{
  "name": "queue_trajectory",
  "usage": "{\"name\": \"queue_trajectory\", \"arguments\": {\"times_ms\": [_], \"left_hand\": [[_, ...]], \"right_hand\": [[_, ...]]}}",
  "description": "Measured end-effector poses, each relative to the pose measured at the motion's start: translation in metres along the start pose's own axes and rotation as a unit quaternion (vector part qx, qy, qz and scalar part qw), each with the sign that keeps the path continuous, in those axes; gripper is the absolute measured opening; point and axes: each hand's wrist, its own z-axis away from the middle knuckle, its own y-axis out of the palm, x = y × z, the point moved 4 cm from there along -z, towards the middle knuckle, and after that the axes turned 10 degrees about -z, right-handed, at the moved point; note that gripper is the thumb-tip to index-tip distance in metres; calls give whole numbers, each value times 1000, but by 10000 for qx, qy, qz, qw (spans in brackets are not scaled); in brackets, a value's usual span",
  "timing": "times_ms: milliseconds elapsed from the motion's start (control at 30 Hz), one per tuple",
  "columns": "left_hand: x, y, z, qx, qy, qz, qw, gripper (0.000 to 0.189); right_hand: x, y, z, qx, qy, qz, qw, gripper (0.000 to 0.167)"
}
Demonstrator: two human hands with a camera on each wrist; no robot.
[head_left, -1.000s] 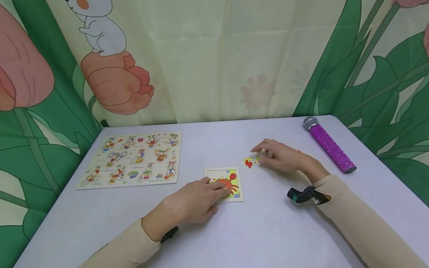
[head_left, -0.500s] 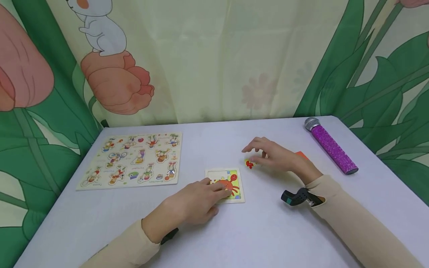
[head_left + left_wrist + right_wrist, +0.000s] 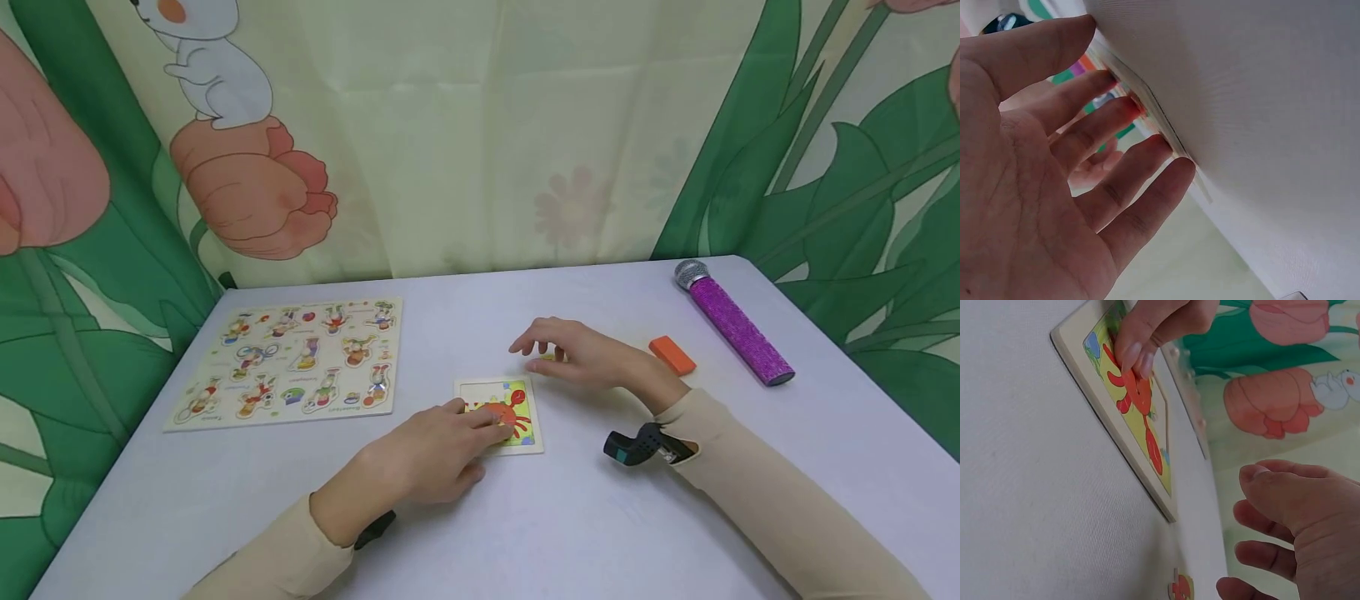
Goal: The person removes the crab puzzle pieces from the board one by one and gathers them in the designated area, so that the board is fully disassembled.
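A small square crab jigsaw puzzle [image 3: 536, 429] lies flat on the white table in a pale wooden frame. Its upper left part shows a bare pale recess. My left hand [image 3: 442, 450] rests fingertips on the puzzle, over the red crab; in the left wrist view these fingers [image 3: 1129, 169] reach its edge. Just right of the frame hovers my right hand [image 3: 573, 354], fingers loosely bent and nothing between them. A loose red and yellow puzzle piece [image 3: 1182, 587] lies on the table below that hand, mostly hidden behind it in the head view.
A larger wooden puzzle board [image 3: 288, 362] with several cartoon figures lies at the back left. An orange block [image 3: 672, 355] sits beyond my right wrist. Farther right lies a glittery purple microphone [image 3: 738, 325]. A printed curtain [image 3: 442, 150] hangs behind the table.
My right hand has drifted left toward the crab puzzle, passing over the loose piece and uncovering the orange block. My left hand has stayed on the puzzle.
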Motion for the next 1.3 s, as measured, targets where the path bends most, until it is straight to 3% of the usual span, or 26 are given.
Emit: {"name": "queue_trajectory", "arguments": {"times_ms": [567, 967, 1300], "left_hand": [[3, 5, 3, 73, -80, -13, 9999, 52], [1, 1, 0, 6, -6, -187, 9998, 53], [0, 1, -2, 64, 25, -284, 9996, 53]], "right_hand": [[7, 16, -14, 424, -45, -134, 9990, 25], [5, 29, -20, 765, 337, 47, 9965, 25], [5, 30, -19, 952, 227, 49, 9952, 18]]}}
